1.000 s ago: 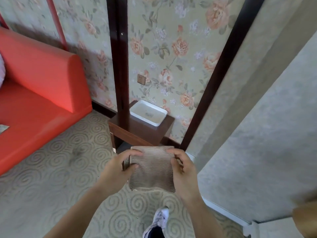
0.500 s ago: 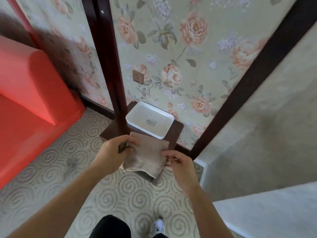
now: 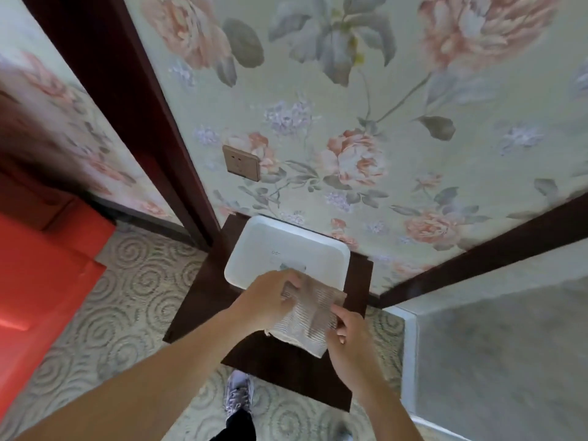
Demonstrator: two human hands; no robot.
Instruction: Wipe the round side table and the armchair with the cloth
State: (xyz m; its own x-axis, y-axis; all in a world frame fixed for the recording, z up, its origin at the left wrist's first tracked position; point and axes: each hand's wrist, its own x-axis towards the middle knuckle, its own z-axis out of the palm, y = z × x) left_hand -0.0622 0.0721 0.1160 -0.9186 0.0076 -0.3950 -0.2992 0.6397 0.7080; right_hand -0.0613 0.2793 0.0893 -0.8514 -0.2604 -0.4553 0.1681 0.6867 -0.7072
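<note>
Left hand (image 3: 269, 297) fingers pinching cloth (image 3: 310, 316) top edge, right hand (image 3: 348, 335) fingers pinching its lower side, above dark table (image 3: 286, 367)

The dark brown wooden tabletop (image 3: 280, 364) carries a white rectangular plastic tray (image 3: 270, 249) at its wall-side end.
</note>
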